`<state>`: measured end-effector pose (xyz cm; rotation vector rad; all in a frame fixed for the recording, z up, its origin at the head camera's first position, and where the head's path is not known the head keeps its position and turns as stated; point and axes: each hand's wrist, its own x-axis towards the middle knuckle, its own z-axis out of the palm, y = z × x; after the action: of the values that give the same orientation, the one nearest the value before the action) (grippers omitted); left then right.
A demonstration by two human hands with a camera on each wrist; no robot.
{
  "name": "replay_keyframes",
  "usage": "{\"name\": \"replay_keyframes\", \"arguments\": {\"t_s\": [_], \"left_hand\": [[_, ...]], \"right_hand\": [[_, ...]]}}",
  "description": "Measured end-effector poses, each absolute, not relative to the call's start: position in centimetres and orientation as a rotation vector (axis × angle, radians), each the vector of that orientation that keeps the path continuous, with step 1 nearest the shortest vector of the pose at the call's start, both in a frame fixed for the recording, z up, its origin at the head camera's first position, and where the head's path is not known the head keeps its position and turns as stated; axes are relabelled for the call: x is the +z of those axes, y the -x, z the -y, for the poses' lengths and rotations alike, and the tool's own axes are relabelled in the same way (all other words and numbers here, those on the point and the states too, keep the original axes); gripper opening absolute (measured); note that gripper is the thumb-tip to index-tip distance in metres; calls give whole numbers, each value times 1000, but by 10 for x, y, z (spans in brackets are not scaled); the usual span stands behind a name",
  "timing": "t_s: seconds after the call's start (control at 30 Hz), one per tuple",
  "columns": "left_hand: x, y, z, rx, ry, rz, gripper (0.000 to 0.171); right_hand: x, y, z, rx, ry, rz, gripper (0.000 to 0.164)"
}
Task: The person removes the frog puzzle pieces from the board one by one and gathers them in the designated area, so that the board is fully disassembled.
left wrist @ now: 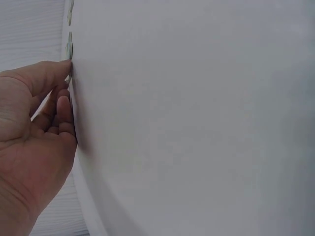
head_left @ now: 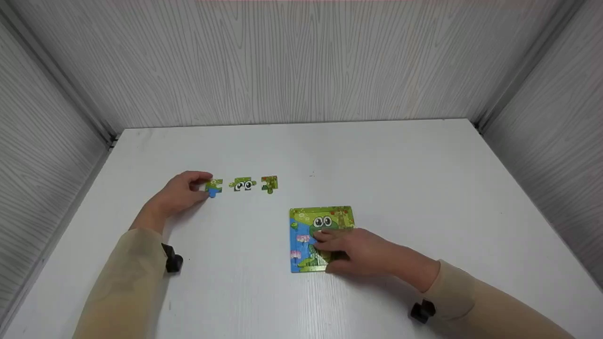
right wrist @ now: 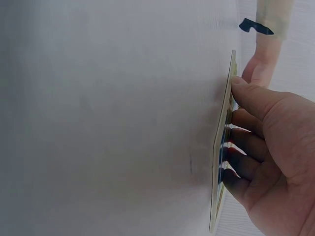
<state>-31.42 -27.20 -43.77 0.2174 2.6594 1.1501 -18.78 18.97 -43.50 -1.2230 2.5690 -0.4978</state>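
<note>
A square frog jigsaw puzzle [head_left: 301, 268] lies flat on the table, green and blue with a picture of a frog. My right hand [head_left: 358, 249] rests on its right half, fingertips on the picture and thumb by the near edge; part of the frog is hidden beneath it. In the right wrist view the puzzle [right wrist: 216, 152] appears edge-on under the fingers. Farther left, my left hand [head_left: 181, 190] pinches a small green-and-blue puzzle piece [head_left: 214, 187] by its left side. The left wrist view shows the hand [left wrist: 39, 113] with its fingertips down at the tabletop.
To the right of the held piece lie a loose piece with two cartoon eyes [head_left: 243, 184] and a green and brown piece [head_left: 270, 183]. The white table [head_left: 400, 165] meets grey wood-grain panels [head_left: 301, 66] at the back and sides.
</note>
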Motion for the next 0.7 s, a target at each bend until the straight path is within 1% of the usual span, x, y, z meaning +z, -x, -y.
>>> {"name": "replay_keyframes", "arguments": {"t_s": [0.4, 0.57, 0.7], "left_hand": [[-434, 310, 272, 1227, -151, -2623, 62], [-428, 307, 267, 1305, -159, -2674, 59], [-416, 303, 255, 1366, -247, -2727, 55]], "right_hand": [[-435, 184, -189, -518, 1208, -2560, 58], [-434, 186, -188, -508, 1204, -2559, 58], [-433, 186, -189, -497, 1204, -2568, 58]]}}
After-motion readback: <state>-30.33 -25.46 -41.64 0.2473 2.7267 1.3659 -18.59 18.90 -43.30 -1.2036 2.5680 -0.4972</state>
